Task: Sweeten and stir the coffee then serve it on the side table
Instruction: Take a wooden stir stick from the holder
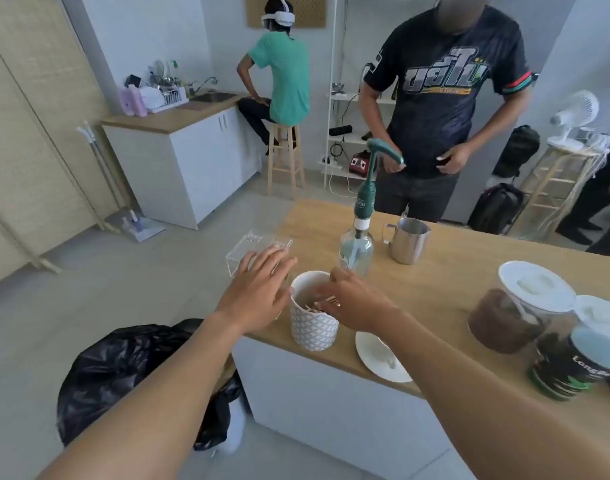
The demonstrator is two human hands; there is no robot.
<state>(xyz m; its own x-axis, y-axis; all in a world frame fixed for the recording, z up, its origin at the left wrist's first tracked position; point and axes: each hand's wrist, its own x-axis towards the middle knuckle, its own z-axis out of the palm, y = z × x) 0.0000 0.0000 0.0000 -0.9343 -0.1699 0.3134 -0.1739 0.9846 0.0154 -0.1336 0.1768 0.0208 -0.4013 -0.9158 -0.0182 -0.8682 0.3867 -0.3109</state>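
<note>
A white patterned cup [313, 330] holding wooden stir sticks [326, 303] stands near the left end of the wooden counter [445, 289]. My right hand [352, 299] reaches over its rim, fingers pinched around the sticks inside. My left hand [262, 282] hovers flat with fingers spread just left of the cup, above a clear acrylic box [251, 244]. Behind the cup stands a clear syrup bottle [357, 251] with a green pump. A white saucer [379, 358] lies at the counter's near edge, partly hidden by my right forearm.
A steel milk pitcher [407, 240] stands behind the bottle. Jars of coffee [518, 310] and a dark tin [573, 365] sit at right. A person in a dark shirt [445, 109] stands across the counter. A black bin bag [130, 375] is on the floor at left.
</note>
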